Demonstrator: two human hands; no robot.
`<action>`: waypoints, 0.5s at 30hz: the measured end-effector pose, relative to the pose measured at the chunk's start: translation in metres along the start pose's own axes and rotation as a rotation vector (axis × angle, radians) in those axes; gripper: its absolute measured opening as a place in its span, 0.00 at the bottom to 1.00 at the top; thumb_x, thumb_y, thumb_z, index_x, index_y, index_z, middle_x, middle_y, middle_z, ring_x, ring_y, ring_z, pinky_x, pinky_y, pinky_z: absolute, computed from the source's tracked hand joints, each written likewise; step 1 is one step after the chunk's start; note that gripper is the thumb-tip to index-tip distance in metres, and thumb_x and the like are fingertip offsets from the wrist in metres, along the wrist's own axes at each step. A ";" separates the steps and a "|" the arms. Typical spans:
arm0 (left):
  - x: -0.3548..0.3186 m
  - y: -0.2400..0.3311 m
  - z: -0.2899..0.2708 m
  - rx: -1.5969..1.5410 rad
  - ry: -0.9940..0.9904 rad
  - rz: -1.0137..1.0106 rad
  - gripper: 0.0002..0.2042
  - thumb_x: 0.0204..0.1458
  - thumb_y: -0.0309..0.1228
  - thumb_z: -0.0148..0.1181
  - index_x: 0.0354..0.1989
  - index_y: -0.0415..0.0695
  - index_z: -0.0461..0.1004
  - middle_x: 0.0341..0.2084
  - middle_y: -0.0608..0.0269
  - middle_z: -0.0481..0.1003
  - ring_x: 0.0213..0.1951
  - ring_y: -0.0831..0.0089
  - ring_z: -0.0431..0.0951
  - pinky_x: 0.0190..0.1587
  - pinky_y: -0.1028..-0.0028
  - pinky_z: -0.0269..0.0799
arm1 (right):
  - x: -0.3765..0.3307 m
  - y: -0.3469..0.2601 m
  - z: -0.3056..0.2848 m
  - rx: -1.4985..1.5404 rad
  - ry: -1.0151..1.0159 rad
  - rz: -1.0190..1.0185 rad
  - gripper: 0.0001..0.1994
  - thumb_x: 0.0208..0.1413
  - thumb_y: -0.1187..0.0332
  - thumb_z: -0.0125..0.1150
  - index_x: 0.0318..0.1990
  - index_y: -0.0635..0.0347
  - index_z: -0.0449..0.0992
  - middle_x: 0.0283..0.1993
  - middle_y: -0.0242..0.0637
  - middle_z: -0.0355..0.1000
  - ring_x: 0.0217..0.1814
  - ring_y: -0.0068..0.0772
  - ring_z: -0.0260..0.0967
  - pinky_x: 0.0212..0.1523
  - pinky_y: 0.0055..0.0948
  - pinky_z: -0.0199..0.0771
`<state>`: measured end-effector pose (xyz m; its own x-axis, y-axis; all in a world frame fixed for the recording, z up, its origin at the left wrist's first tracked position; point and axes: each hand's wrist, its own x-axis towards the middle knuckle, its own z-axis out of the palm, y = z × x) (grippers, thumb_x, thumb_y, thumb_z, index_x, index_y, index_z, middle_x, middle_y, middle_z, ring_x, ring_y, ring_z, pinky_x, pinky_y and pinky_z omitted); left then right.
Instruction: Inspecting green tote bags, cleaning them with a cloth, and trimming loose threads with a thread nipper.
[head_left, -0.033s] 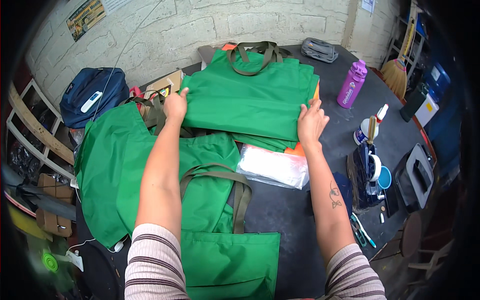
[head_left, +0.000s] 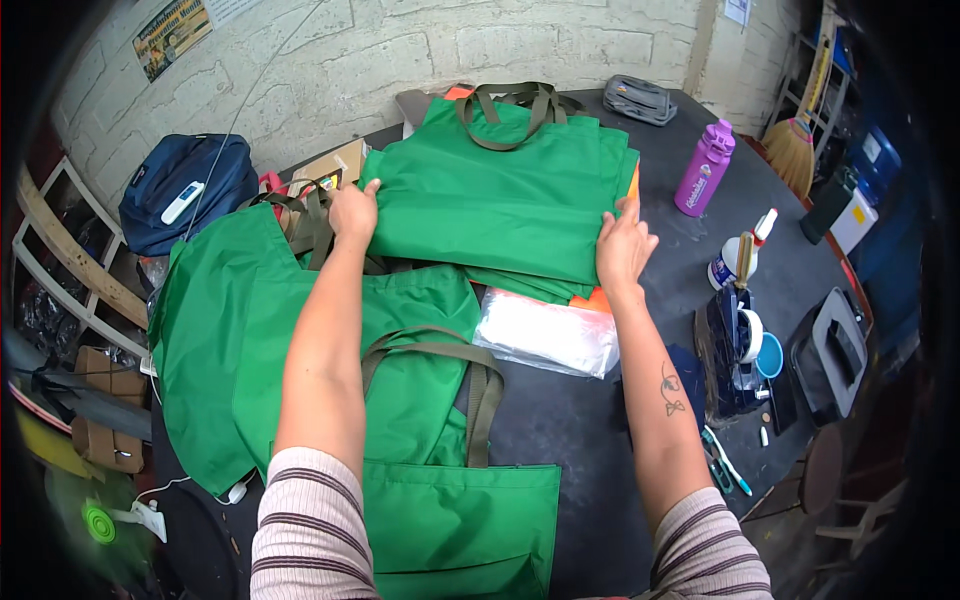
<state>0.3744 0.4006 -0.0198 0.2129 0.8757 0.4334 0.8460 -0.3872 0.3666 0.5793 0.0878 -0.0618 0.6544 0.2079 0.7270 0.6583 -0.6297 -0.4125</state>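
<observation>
A stack of green tote bags lies on the far part of the dark table, its olive handles folded over the top. My left hand grips the stack's left edge, thumb on top and fingers mostly hidden. At the right edge, my right hand pinches the top bag's side near its front corner. More green bags spread loosely along the left of the table. Nearest me lies another green bag, with an olive handle above it. A clear plastic packet with white contents sits just before the stack.
On the right stand a purple bottle, a white glue bottle and an organizer with tape rolls. Scissors lie near the right edge. A grey pouch is at the back; a navy bag is at far left.
My left hand has shifted very slightly to the right along with the edge of the top bag. The rest looks the same.
</observation>
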 end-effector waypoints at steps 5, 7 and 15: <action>-0.087 0.059 -0.003 -0.184 0.279 0.910 0.17 0.53 0.43 0.53 0.42 0.42 0.71 0.45 0.53 0.70 0.55 0.53 0.64 0.59 0.51 0.50 | 0.002 0.005 -0.001 -0.302 -0.330 0.044 0.09 0.55 0.68 0.50 0.42 0.54 0.69 0.35 0.39 0.73 0.40 0.43 0.67 0.40 0.43 0.56; -0.101 0.063 0.013 -0.011 0.075 0.815 0.26 0.55 0.54 0.42 0.59 0.57 0.63 0.60 0.51 0.58 0.65 0.48 0.47 0.62 0.39 0.31 | 0.006 -0.010 -0.005 -0.450 -0.320 -0.015 0.10 0.55 0.68 0.49 0.44 0.50 0.71 0.44 0.41 0.71 0.47 0.44 0.65 0.42 0.46 0.59; -0.068 0.043 0.064 0.145 -0.413 0.698 0.29 0.55 0.62 0.28 0.66 0.73 0.49 0.69 0.64 0.41 0.70 0.59 0.36 0.65 0.43 0.20 | -0.013 -0.026 0.027 -0.259 -0.745 -0.189 0.33 0.56 0.34 0.32 0.68 0.32 0.49 0.72 0.42 0.41 0.74 0.52 0.29 0.65 0.68 0.23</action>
<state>0.4273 0.3425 -0.0863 0.8518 0.4941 0.1740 0.5013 -0.8653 0.0032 0.5637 0.1214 -0.0750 0.6769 0.7142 0.1779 0.7350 -0.6686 -0.1126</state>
